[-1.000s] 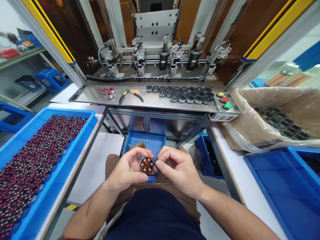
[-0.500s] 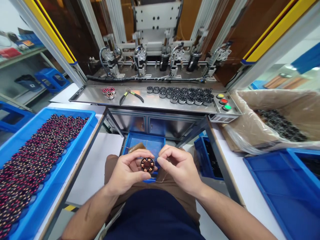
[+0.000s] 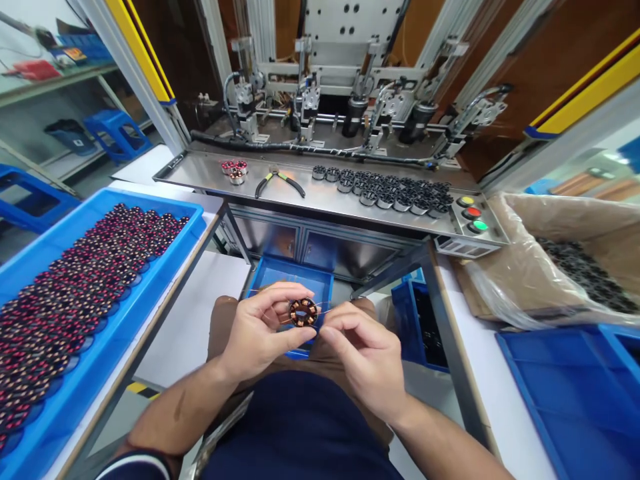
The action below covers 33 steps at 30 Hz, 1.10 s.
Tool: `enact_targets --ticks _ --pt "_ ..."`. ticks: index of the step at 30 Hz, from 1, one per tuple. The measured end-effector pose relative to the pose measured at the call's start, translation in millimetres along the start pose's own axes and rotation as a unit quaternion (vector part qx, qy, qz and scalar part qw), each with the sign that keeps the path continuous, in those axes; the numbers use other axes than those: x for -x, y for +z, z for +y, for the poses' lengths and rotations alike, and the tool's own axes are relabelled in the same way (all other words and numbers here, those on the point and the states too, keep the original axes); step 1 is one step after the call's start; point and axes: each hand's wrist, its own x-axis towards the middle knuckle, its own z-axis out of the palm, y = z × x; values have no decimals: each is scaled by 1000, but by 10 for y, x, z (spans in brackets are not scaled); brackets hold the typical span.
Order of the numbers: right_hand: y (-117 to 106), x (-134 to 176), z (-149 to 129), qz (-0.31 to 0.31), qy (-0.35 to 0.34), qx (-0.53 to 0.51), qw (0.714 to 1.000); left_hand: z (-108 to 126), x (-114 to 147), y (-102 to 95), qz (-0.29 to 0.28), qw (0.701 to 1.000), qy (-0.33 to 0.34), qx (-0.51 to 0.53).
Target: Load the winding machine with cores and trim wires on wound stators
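My left hand (image 3: 260, 333) holds a small round stator (image 3: 303, 312) wound with copper wire, pinched between thumb and fingers over my lap. My right hand (image 3: 367, 357) sits just right of it, fingertips pinched on a thin copper wire end that leads to the stator. Both hands hover above a small blue bin (image 3: 280, 277) under the machine shelf.
A big blue tray (image 3: 125, 313) of wound stators lies at left. The steel shelf (image 3: 320, 200) carries pliers (image 3: 277, 180), several bare black cores (image 3: 390, 192), three wound stators (image 3: 234, 171) and three coloured buttons (image 3: 471, 213). A lined carton (image 3: 525, 267) and blue bins (image 3: 575, 393) sit at right.
The view has shifted left and down. My right hand has dropped lower and drawn a wire end out from the stator, which my left hand has kept hold of.
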Motion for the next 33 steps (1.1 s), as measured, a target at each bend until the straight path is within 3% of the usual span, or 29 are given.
enact_targets --ticks 5,9,16,19,26,33 --pt "-16 -65 -23 9 22 18 1000 -3 19 -2 -17 999 -32 -11" --pt "-19 -77 -24 -12 51 -8 999 -30 18 11 -10 998 36 -58" --pt "-39 -57 -78 16 -51 42 998 -51 45 33 -22 983 130 -130" --pt "-63 -43 -90 -1 -89 65 994 -42 45 45 -9 977 157 -142" --pt "-94 -114 -55 -25 -175 99 979 -12 27 69 -17 981 154 -117" --pt "-10 -29 -70 0 -166 97 981 9 23 67 -12 971 179 -160"
